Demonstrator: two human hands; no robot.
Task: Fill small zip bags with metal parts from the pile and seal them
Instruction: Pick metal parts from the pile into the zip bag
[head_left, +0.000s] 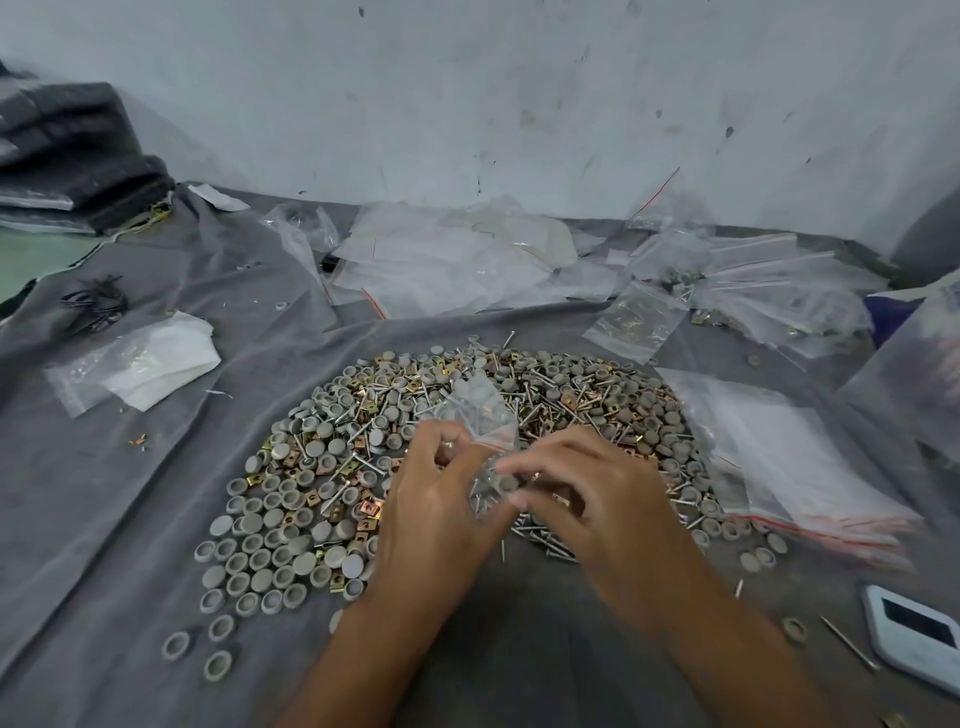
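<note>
Both hands over the pile (467, 457), frame centre. Left hand (441, 499) pinches a small zip bag (480, 415), fingers curled on its lower part; the bag stands up toward 12 o'clock, red zip strip near the fingers. Right hand (587, 493) has curled fingertips on the bag's mouth with a grey cap (506, 484) at them; whether the cap is in the bag or still outside, can't tell.

Risks, my read: the mouth is narrow, so screws could snag or pierce the film; a loose pinch tips parts back onto the cloth (130, 493); a part stuck in the zip stops the seal.

Counts: bags in hand, one. Caps, screws, brass squares: hundreds, uncountable. Empty bag stack (789, 457) at 3 o'clock, count unclear. One phone-like device (914, 634) at 5 o'clock.
</note>
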